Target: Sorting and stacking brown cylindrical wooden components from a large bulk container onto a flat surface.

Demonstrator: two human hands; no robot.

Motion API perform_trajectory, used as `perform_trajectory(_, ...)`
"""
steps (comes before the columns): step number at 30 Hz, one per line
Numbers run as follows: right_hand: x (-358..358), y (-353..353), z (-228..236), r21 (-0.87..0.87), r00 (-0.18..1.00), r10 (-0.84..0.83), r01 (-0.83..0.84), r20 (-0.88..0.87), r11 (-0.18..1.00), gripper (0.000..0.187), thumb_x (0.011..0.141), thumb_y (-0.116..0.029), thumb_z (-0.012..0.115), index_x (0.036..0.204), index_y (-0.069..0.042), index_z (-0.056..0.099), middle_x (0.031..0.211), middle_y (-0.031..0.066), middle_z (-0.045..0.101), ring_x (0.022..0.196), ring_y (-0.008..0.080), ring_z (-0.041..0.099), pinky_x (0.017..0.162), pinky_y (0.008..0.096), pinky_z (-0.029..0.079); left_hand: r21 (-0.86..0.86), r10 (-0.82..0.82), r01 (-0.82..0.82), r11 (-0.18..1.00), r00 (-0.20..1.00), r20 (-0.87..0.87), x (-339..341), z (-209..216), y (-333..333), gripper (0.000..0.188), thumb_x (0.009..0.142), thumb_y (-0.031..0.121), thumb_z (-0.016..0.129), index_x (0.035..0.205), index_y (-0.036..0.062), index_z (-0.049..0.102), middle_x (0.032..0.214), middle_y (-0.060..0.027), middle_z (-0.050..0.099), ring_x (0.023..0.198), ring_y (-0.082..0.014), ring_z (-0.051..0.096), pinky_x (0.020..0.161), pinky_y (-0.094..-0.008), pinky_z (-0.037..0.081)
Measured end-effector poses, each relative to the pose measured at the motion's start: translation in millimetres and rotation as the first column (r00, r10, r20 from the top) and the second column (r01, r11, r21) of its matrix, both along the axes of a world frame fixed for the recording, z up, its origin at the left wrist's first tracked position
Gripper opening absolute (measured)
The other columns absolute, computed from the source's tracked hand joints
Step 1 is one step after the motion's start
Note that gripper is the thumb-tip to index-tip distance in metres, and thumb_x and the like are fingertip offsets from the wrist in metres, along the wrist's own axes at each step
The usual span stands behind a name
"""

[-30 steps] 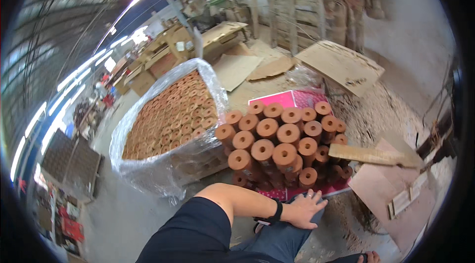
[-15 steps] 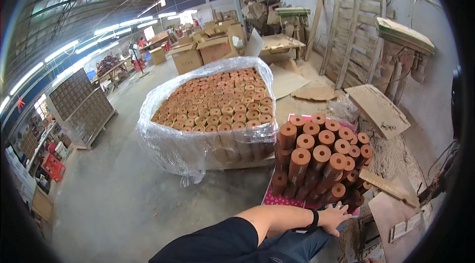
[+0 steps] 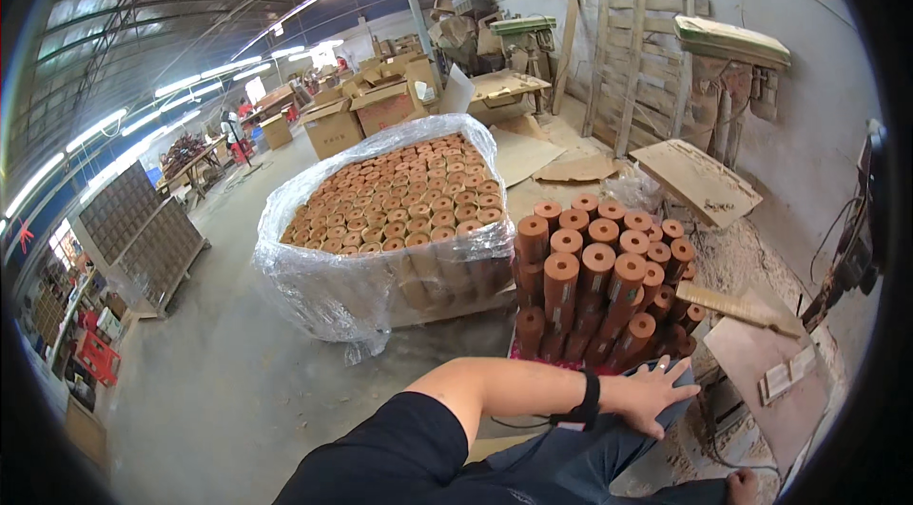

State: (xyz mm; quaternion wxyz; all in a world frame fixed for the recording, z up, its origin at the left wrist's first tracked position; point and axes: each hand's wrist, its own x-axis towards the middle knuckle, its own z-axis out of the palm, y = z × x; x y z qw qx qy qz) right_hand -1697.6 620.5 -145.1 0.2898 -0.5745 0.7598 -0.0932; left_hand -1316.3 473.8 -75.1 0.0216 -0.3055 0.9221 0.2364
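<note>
My left hand [image 3: 651, 393] rests on the knee of my dark grey trousers [image 3: 580, 453], fingers spread, holding nothing. A dark band [image 3: 585, 400] circles its wrist. Just beyond that hand stands a cluster of reddish-brown cylinders [image 3: 599, 262], upright or slightly leaning, each with a round hole in its top end. Pink patterned material shows at the foot of this cluster. At the lower right edge, only a small part of my right hand [image 3: 742, 486] shows beside my leg; its fingers are mostly hidden.
A large block of similar cylinders [image 3: 409, 191], wrapped in clear plastic film [image 3: 352, 301], stands on the floor left of the cluster. To the right lie boards [image 3: 699, 184], a wooden strip [image 3: 737, 308] and wood shavings. Cardboard boxes [image 3: 333, 127] and a grid-like stack [image 3: 138, 229] stand farther back.
The view has shifted, so the surroundings sit further left. My left arm appears higher in view, its hand still spread at the knee. More of my right hand shows at the lower edge.
</note>
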Motion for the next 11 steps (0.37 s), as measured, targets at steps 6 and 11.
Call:
perform_trajectory(6,-6.1,17.0,-12.9,-0.074,0.999,-0.027,0.025,-0.030,0.997,0.040,0.098,-0.032,0.054,0.115,0.003,0.066,0.111,0.0278,0.067,0.107,0.0393,0.063,0.093,0.0431,0.046,-0.048,0.052,-0.045,0.998,0.988,0.143,-34.6,-11.6,-12.8,0.102,0.076,0.045,0.079,0.157,0.0145,0.024,0.156,-0.0362,0.010,0.134,-0.0602,0.029,0.094,-0.0599,0.047)
perform_trajectory(11,10.3,36.5,2.5,-0.057,0.995,-0.075,0.071,-0.060,0.996,0.041,0.098,-0.033,0.055,0.120,0.001,0.063,0.117,0.0283,0.063,0.113,0.0418,0.059,0.096,0.0448,0.045,0.143,-0.107,0.085,0.986,0.981,0.160,-44.2,-23.4,-49.7,0.107,0.073,0.053,0.079,0.158,0.0151,0.024,0.155,-0.0355,0.014,0.130,-0.0543,0.035,0.098,-0.0599,0.043)
